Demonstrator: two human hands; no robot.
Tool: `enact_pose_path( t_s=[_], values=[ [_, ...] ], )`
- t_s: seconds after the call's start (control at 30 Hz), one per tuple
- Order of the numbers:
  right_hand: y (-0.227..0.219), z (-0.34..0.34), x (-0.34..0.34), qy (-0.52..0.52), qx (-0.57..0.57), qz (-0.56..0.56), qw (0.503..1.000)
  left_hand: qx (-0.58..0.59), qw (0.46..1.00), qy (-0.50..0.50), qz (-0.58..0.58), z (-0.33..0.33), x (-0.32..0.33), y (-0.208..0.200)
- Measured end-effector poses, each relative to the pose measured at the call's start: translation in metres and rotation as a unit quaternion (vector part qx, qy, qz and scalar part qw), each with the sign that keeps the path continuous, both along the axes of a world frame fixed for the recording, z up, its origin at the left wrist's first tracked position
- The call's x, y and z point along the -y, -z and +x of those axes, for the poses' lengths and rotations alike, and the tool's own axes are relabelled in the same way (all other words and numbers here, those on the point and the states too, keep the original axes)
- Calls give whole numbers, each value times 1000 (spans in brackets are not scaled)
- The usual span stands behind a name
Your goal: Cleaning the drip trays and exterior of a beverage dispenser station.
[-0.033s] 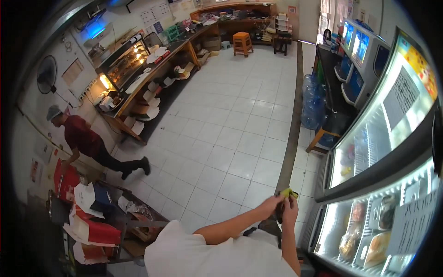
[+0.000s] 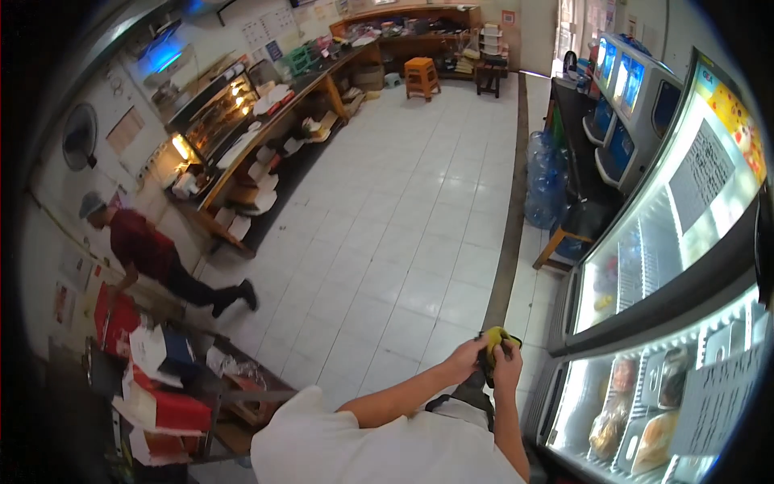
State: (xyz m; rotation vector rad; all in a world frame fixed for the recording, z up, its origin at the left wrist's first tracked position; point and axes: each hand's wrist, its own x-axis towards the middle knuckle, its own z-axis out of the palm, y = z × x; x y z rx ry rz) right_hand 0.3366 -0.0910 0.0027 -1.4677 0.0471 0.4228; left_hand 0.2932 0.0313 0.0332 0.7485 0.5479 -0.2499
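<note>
In front of my body, to the right of the middle, both hands grip a small yellow-green and black item (image 2: pixel 501 342) that looks soft and folded. What kind of thing it is I cannot make out. My left hand (image 2: pixel 466 360) pinches its left edge, where a dark part hangs down. From the right side, my right hand (image 2: pixel 507 368) closes on it, thumb over the yellow face. The fingertips partly cover the item. Below the hands is the tiled floor.
To the right stand lit glass-door fridges (image 2: pixel 645 395) and blue water bottles (image 2: pixel 547 181). A long wooden counter (image 2: pixel 266 137) runs along the left. A person in dark red (image 2: pixel 145 246) leans over a cart of boxes (image 2: pixel 181 411) at lower left. An orange stool (image 2: pixel 422 77) stands far off.
The yellow-green item shows larger and more opened out between my fingers. My left hand has moved slightly left, away from my right hand. The person at left stays bent over the boxes.
</note>
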Motion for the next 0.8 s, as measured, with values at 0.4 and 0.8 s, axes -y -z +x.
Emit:
enact_pose_path(
  t_s=[0.4, 0.8],
  values=[
    [-12, 281, -163, -92, -210, 205, 952, 190, 872, -450, -15, 166, -207, -26],
    [-46, 510, -182, 119, -70, 378, 916, 206, 954, -75, -203, 535, -268, -114]
  ],
)
